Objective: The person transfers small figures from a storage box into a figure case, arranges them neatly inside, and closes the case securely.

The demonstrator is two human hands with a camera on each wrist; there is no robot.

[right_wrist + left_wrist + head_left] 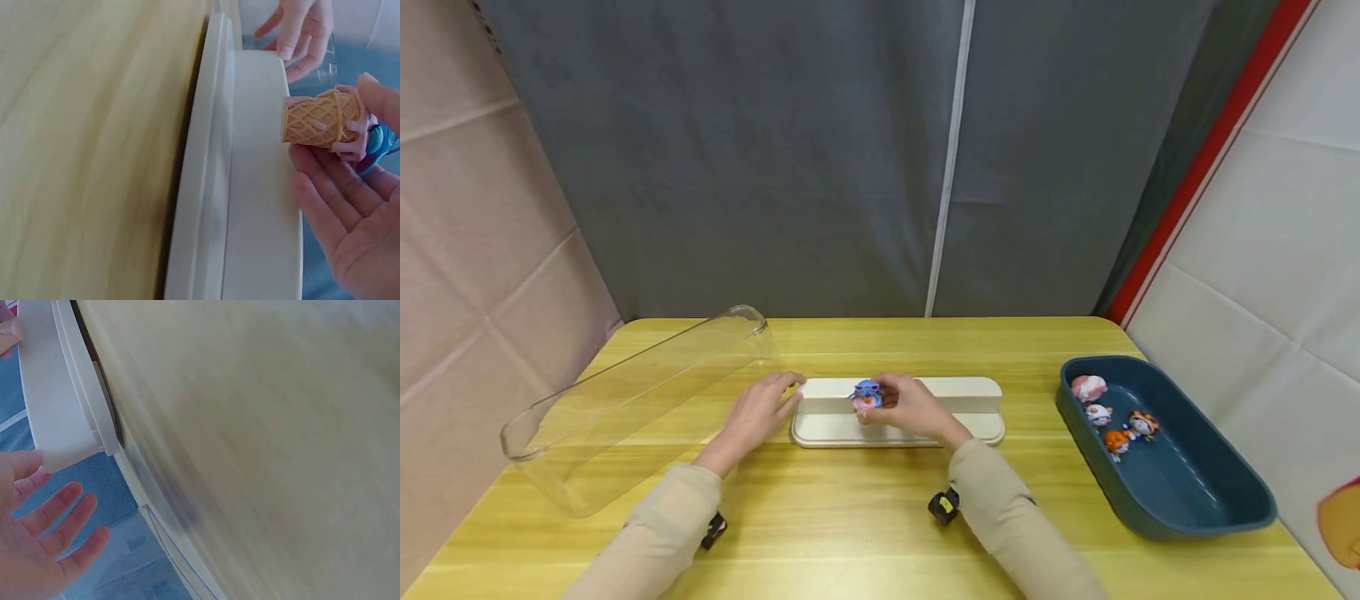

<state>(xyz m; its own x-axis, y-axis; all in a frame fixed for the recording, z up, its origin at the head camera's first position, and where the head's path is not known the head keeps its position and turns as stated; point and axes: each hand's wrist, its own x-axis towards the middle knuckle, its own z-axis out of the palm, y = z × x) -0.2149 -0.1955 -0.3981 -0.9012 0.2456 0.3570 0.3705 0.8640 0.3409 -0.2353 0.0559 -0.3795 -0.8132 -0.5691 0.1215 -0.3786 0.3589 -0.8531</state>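
- Your right hand [917, 407] has its grip pinching a small figurine [867, 395] between thumb and fingers; it has a waffle-cone body, pink trim and blue glasses.
- You have that figurine at the white stand [842, 429], near the middle of its length; you cannot tell from these views whether its base touches the stand.
- Your left hand [758, 412] is at the stand's left end, its thumb touching the corner; its grip is spread, the fingers loosely parted and holding nothing.
- To your left, a clear cover [640, 408] lies slantwise on the table [820, 517], near your left forearm.
- To your right, well apart from the stand, a dark blue bin [1195, 492] holds four more figurines [1099, 414], gathered towards its left side.
- Beyond the table hangs a grey curtain [775, 167].
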